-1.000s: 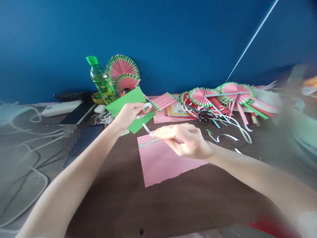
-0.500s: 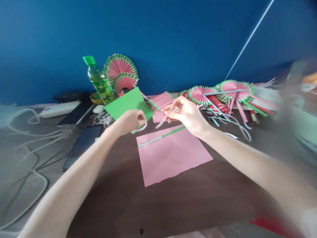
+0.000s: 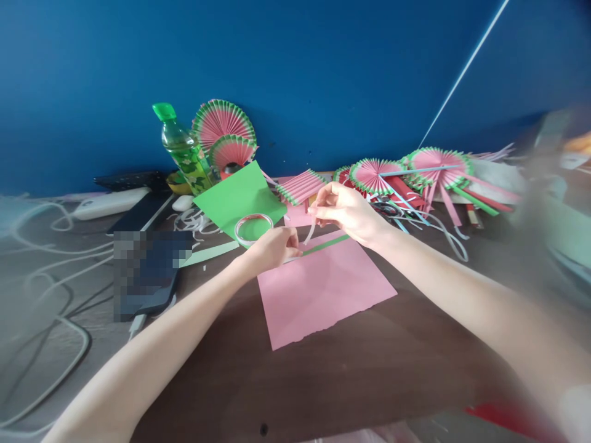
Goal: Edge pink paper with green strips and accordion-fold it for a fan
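A pink sheet of paper (image 3: 323, 295) with a green strip (image 3: 325, 245) along its far edge lies on the table. Over its upper left corner, my left hand (image 3: 273, 247) is closed, fingertips at the lower end of a short strip of white tape (image 3: 311, 232). My right hand (image 3: 346, 212) pinches the upper end of that tape, just above the sheet's far edge. Behind my left hand, a roll of tape (image 3: 237, 229) rests on a green sheet of paper (image 3: 231, 200). My left hand hides part of the green strip.
A green-capped bottle (image 3: 184, 151) and folded paper fans (image 3: 225, 126) stand by the blue wall. More fans (image 3: 436, 169) and paper strips lie at the back right. A phone (image 3: 157, 277), white cables (image 3: 55, 307) and a pale green strip (image 3: 210, 252) are on the left.
My left hand has let go of the tape roll, which now rests on the green sheet, and moved right to the tape strip over the pink sheet. My right hand has barely moved.
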